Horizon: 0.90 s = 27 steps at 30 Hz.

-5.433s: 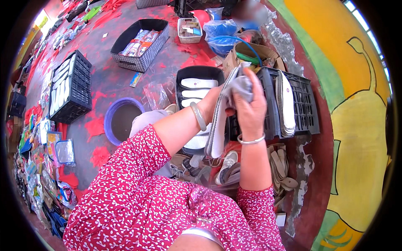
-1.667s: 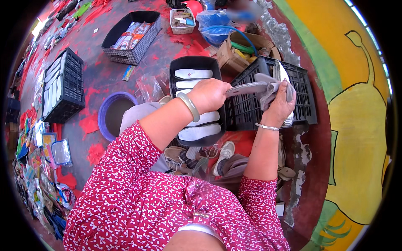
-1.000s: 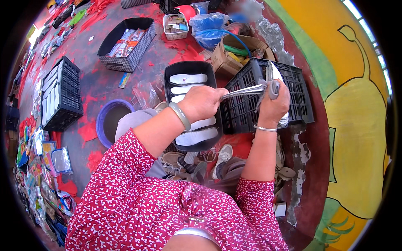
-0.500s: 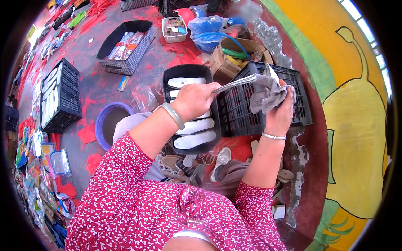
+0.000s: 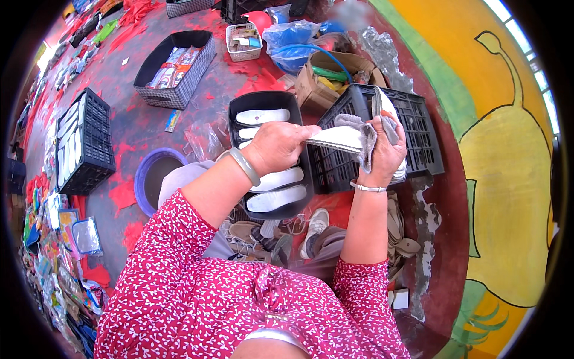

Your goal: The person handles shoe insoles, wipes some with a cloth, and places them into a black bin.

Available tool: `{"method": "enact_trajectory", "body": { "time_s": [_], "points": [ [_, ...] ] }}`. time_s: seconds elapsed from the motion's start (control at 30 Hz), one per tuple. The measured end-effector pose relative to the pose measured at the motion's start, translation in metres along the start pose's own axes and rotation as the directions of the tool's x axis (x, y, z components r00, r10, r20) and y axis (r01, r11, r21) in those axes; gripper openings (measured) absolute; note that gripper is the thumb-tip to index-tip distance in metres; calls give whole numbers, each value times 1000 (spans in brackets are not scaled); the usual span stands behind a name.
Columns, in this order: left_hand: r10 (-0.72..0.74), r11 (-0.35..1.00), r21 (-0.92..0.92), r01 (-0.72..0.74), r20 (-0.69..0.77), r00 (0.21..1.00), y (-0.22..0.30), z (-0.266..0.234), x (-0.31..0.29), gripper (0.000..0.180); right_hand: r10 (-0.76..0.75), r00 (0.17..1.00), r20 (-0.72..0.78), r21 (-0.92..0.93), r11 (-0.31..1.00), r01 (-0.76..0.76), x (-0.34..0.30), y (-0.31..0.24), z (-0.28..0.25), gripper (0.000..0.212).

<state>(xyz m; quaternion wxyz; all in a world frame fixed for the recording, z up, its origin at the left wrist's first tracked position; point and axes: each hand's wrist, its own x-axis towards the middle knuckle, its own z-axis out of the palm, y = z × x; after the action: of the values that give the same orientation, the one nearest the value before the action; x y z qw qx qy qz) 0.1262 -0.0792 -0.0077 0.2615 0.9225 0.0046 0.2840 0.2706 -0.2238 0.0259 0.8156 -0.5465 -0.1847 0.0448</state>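
Observation:
Above the black plastic crate (image 5: 335,167), a white, flat insole-like piece with a grey edge (image 5: 338,138) is stretched between my two hands. My left hand (image 5: 278,145) pinches its near end between thumb and fingers. Wrapped around its other end is a grey cloth (image 5: 368,146), gripped by my right hand (image 5: 387,152). Another white piece of the same sort (image 5: 386,103) sticks up behind the right fingers; whether they hold it I cannot tell. Below my left hand, several white insoles (image 5: 277,198) lie across a black bin (image 5: 297,213).
A purple basin (image 5: 141,179) of dark water stands left of my knee. Farther left is a black crate (image 5: 97,158) of white insoles. Ahead are a checked bin (image 5: 194,84), a white basket (image 5: 244,54) and a cardboard box (image 5: 311,94). A painted wall (image 5: 508,197) rises at right.
The cloth has slid along the white piece and turned, so more white surface shows. My right hand has shifted slightly left and down; the left hand keeps its pinch.

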Motion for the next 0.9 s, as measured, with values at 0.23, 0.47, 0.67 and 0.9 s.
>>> {"method": "enact_trajectory", "body": {
  "time_s": [0.23,0.47,0.67,0.9],
  "points": [
    [-132,903,-412,124,8,991,-2,0,4,26,124,992,-22,274,955,-113,23,-14,-31,15],
    [-333,23,-919,394,365,870,-7,-12,8,40,281,959,34,342,899,-275,22,-14,-28,21],
    [-333,-372,-871,322,449,829,-5,-20,13,38,241,888,391,254,899,-356,9,-16,-8,38],
    [-316,-327,-852,408,506,803,0,-6,8,35,17,973,228,63,998,-32,0,-12,22,42]
  ]
}}
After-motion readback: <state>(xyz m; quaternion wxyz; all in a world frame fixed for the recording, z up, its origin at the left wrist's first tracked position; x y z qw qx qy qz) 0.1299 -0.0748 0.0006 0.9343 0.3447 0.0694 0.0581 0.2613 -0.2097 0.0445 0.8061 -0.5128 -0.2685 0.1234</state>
